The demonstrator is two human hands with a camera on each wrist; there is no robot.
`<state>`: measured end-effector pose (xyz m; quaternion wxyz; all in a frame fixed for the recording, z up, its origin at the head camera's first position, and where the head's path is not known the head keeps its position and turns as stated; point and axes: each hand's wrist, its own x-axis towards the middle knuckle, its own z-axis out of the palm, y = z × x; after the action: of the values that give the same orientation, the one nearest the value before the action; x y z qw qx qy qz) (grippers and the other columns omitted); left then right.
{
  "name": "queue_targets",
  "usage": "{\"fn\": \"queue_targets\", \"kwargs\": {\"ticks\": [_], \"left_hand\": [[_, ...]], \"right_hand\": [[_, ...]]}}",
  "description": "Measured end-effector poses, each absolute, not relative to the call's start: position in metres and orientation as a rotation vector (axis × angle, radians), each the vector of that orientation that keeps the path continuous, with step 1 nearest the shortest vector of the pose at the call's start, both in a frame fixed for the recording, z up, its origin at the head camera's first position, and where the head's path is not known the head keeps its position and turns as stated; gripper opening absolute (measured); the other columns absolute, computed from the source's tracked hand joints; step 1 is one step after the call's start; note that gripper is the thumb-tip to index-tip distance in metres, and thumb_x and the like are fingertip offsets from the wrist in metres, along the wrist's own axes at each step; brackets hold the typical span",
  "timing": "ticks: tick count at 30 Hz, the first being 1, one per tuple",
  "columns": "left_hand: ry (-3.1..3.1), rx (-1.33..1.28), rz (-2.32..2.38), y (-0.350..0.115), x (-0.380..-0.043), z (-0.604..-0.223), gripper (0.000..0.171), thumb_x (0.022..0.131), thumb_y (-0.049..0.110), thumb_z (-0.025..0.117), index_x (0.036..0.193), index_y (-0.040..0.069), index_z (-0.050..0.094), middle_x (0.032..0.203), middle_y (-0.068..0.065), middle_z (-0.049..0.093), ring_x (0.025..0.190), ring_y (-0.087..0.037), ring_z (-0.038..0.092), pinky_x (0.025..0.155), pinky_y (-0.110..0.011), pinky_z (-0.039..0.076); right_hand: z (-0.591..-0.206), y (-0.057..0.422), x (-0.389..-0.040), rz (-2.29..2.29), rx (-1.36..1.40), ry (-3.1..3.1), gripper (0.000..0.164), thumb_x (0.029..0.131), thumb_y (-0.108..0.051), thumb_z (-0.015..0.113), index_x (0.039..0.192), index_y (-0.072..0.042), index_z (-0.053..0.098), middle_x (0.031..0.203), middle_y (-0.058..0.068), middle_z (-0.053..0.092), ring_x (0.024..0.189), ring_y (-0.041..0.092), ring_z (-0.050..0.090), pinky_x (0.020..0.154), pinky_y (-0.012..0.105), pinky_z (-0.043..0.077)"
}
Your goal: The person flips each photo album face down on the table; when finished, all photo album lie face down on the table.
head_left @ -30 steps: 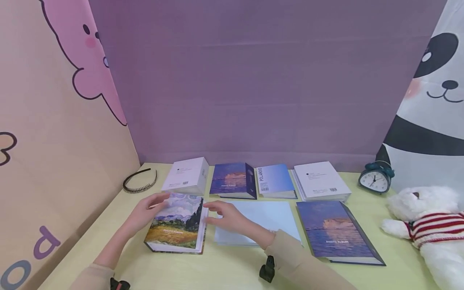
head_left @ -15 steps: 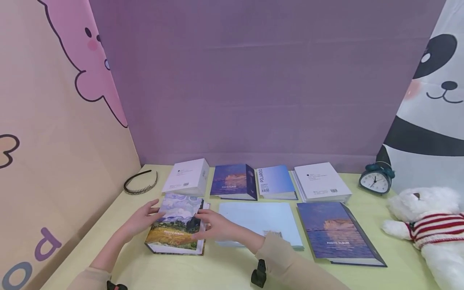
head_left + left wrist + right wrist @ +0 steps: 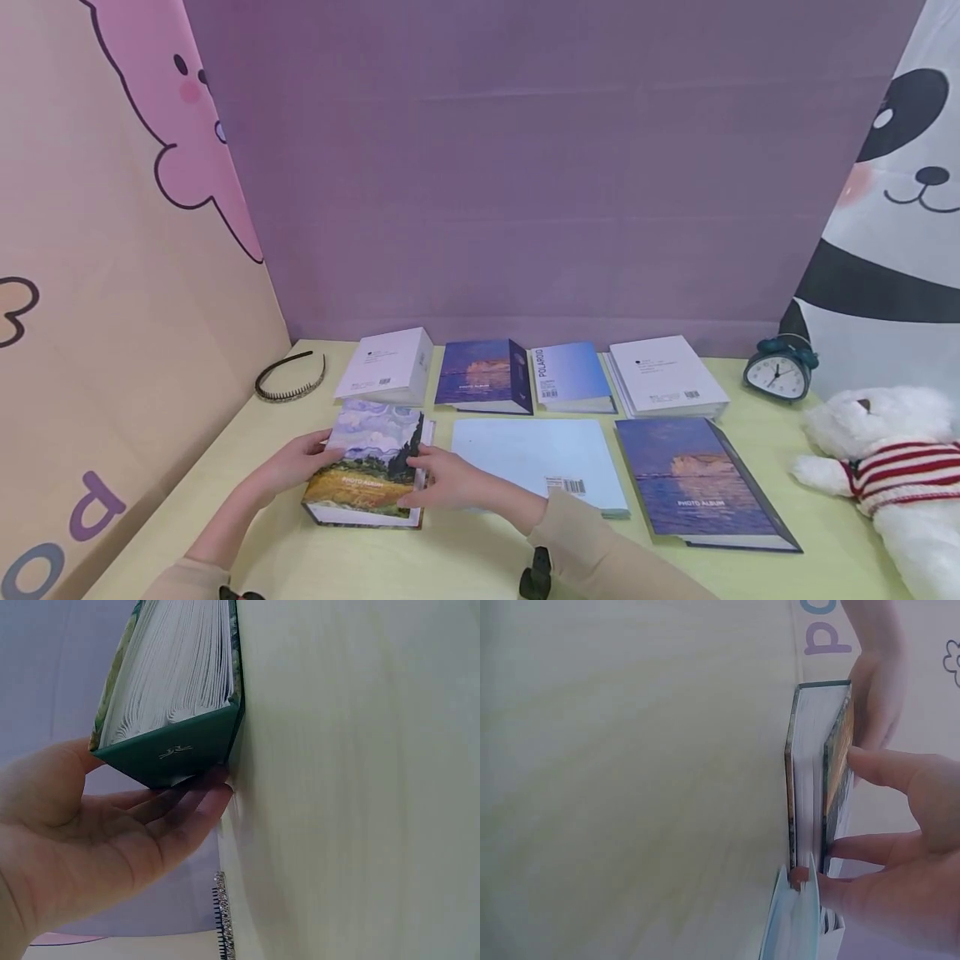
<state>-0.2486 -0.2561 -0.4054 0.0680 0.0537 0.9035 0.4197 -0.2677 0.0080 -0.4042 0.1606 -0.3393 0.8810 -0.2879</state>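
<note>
A thick photo album point(image 3: 367, 467) with a painted landscape on its cover lies at the left front of the table. My left hand point(image 3: 288, 468) holds its spine side, thumb on the cover's edge. In the left wrist view the dark green spine point(image 3: 180, 746) shows, with the fingertips curled against its lower edge. From the other side my right hand point(image 3: 453, 482) grips the album's opening edge. The right wrist view shows that thumb on the front cover point(image 3: 840, 765) and the fingers at the edge of the pages.
A pale blue album point(image 3: 525, 454) lies close by my right hand, and a sea-painting photo album point(image 3: 693, 475) further right. Several albums, including a white one point(image 3: 386, 362), line the back. A headband point(image 3: 288, 390), an alarm clock point(image 3: 778, 373) and a white teddy bear point(image 3: 892, 475) flank them.
My right hand has come in from beside the album to its cover and edge. My left hand has slid down along the spine side. The album has stayed nearly in place.
</note>
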Motion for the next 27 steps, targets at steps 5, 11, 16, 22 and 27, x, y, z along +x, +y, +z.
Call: {"fn": "queue_targets", "kwargs": {"ticks": [5, 11, 16, 22, 27], "left_hand": [[2.739, 0.172, 1.313, -0.257, -0.249, -0.406, 0.063, 0.099, 0.034, 0.047, 0.142, -0.009, 0.031, 0.140, -0.030, 0.040, 0.113, -0.040, 0.053, 0.086, -0.044, 0.051], [2.644, 0.100, 1.450, -0.260, -0.248, -0.405, 0.062, 0.099, 0.037, 0.044, 0.146, -0.001, 0.028, 0.116, -0.029, 0.056, 0.082, -0.016, 0.055, 0.069, -0.033, 0.052], [2.647, 0.037, 1.535, -0.263, -0.248, -0.403, 0.064, 0.098, 0.043, 0.044, 0.147, 0.007, 0.029, 0.138, -0.024, 0.044, 0.098, -0.021, 0.051, 0.072, -0.032, 0.049], [2.641, 0.015, 1.635, -0.267, -0.251, -0.397, 0.064, 0.095, 0.048, 0.048, 0.147, 0.014, 0.032, 0.065, 0.003, 0.038, 0.049, -0.008, 0.025, 0.052, -0.027, 0.037], [2.625, 0.040, 1.683, -0.268, -0.253, -0.392, 0.064, 0.094, 0.048, 0.050, 0.147, 0.016, 0.033, 0.073, 0.003, 0.036, 0.048, -0.006, 0.024, 0.050, -0.025, 0.036]], "right_hand": [[-0.405, 0.007, -0.267, -0.856, -0.930, 2.511, 0.063, 0.087, -0.032, 0.066, 0.139, -0.004, 0.044, 0.152, 0.018, 0.026, 0.106, 0.027, 0.059, 0.089, 0.032, 0.049], [-0.405, 0.006, -0.268, -0.941, -0.894, 2.470, 0.062, 0.086, -0.029, 0.068, 0.138, -0.004, 0.045, 0.151, 0.019, 0.028, 0.064, 0.015, 0.057, 0.063, 0.022, 0.045], [-0.406, 0.005, -0.268, -0.972, -0.888, 2.470, 0.057, 0.087, -0.031, 0.066, 0.137, -0.007, 0.049, 0.150, 0.015, 0.033, 0.121, 0.026, 0.053, 0.096, 0.036, 0.048], [-0.404, 0.000, -0.270, -1.014, -0.898, 2.445, 0.055, 0.090, -0.030, 0.063, 0.138, -0.009, 0.047, 0.151, 0.012, 0.032, 0.129, 0.027, 0.046, 0.102, 0.040, 0.044], [-0.404, -0.007, -0.270, -0.958, -0.929, 2.518, 0.056, 0.089, -0.032, 0.064, 0.137, -0.006, 0.048, 0.153, 0.012, 0.029, 0.138, 0.029, 0.032, 0.108, 0.046, 0.036]]}}
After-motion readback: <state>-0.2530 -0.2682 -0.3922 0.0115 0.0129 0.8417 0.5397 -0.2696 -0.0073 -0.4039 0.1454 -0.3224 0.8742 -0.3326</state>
